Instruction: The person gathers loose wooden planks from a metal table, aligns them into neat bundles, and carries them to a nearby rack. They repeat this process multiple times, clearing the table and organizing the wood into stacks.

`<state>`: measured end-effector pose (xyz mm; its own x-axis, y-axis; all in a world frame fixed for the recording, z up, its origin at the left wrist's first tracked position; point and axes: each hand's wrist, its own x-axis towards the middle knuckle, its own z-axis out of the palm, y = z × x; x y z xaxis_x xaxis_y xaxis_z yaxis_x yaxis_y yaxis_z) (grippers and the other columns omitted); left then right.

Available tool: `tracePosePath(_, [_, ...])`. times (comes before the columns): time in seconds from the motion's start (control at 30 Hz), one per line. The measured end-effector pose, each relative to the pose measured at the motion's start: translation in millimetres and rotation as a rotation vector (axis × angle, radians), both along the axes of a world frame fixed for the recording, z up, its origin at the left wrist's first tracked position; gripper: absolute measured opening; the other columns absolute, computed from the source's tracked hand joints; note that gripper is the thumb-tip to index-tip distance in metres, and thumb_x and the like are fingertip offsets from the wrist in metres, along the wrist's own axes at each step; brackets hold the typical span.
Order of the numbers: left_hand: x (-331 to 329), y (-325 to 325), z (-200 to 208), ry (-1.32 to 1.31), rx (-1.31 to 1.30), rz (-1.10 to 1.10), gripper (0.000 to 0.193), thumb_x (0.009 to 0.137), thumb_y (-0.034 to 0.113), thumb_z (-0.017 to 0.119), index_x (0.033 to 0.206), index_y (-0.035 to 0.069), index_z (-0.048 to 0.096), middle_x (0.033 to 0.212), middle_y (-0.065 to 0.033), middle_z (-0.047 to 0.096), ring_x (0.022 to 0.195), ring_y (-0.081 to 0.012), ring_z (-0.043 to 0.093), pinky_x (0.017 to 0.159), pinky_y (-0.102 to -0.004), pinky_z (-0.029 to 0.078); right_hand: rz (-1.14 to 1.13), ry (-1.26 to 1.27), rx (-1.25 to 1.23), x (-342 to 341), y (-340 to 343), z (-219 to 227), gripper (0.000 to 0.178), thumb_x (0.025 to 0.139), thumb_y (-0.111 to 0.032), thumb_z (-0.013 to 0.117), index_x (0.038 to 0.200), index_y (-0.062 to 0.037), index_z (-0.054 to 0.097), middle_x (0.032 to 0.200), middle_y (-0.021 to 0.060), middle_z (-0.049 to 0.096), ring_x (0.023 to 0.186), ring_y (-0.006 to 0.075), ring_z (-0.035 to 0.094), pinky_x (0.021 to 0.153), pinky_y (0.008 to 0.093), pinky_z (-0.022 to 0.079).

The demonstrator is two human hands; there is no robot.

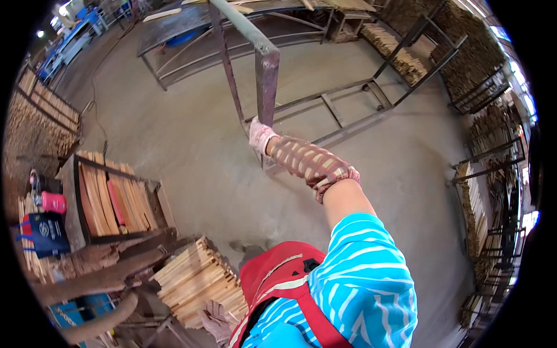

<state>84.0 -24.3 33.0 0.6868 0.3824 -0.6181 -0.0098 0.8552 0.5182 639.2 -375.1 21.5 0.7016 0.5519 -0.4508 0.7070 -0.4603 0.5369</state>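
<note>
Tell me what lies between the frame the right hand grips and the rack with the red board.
In the head view, only bare floor shows between the frame and the rack.

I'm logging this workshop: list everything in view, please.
Metal frame: one, dark grey, upper middle
Table: one, grey, top
Wood strips: one stack, pale, lower left
Boards: many, pale brown, left
Bag: one, dark blue, far left
Container: one, pink, above bag
Machine: one, blue, upper left
Wood stacks: several, brown, right
Floor: one, grey, middle
Apron: one, red, lower middle
Shirt: one, blue striped, lower right
Left hand: one, pink gloved, at wood strips
Right hand: one, pink gloved, gripping metal frame
</note>
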Motion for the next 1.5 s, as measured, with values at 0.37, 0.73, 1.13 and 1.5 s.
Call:
tracePosePath(0.37, [116, 72, -48, 0.258, -0.150, -0.405, 0.035, 0.101, 0.040, 0.055, 0.075, 0.018, 0.045, 0.060, 0.0043, 0.028, 0.050, -0.0097, 0.028, 0.042, -0.0284, 0.021, -0.053, -0.155, 0.025, -4, -23, -13, 0.026, 0.083, -0.020, 0.061, 0.096, -0.0038, 0.077, 0.096, 0.0177, 0.072, 0.096, 0.0354, 0.069, 0.090, 0.0597, 0.049])
tracePosePath(0.73, [325, 89, -99, 0.211, 0.014, -0.496, 0.027, 0.098, 0.038, 0.057, 0.098, 0.011, 0.061, 0.081, -0.0022, 0.062, 0.064, -0.0143, 0.057, 0.054, -0.0265, 0.044, -0.269, -0.085, 0.008, 1, -45, 3, 0.027, 0.088, -0.021, 0.061, 0.105, -0.0059, 0.074, 0.103, 0.0130, 0.071, 0.099, 0.0306, 0.067, 0.092, 0.0514, 0.047])
tracePosePath(1.13, [622, 30, -58, 0.244, 0.378, -0.830, 0.038, 0.098, 0.040, 0.060, 0.116, 0.007, 0.063, 0.098, -0.0070, 0.069, 0.094, -0.0192, 0.068, 0.073, -0.0287, 0.054, -0.947, 0.094, 0.275, 44, -45, 25, 0.013, 0.079, -0.017, 0.066, 0.081, -0.0149, 0.079, 0.087, 0.0124, 0.075, 0.087, 0.0244, 0.074, 0.071, 0.0368, 0.057])
tracePosePath(1.5, [767, 28, -113, 0.353, 0.215, -0.868, 0.038, 0.097, 0.046, 0.058, 0.105, 0.009, 0.063, 0.089, -0.0066, 0.072, 0.069, -0.0184, 0.068, 0.058, -0.0309, 0.053, -1.390, 0.228, 0.422, 78, -23, 46, 0.044, 0.080, -0.044, 0.065, 0.105, -0.0089, 0.071, 0.104, 0.0166, 0.072, 0.102, 0.0341, 0.067, 0.088, 0.0497, 0.050])
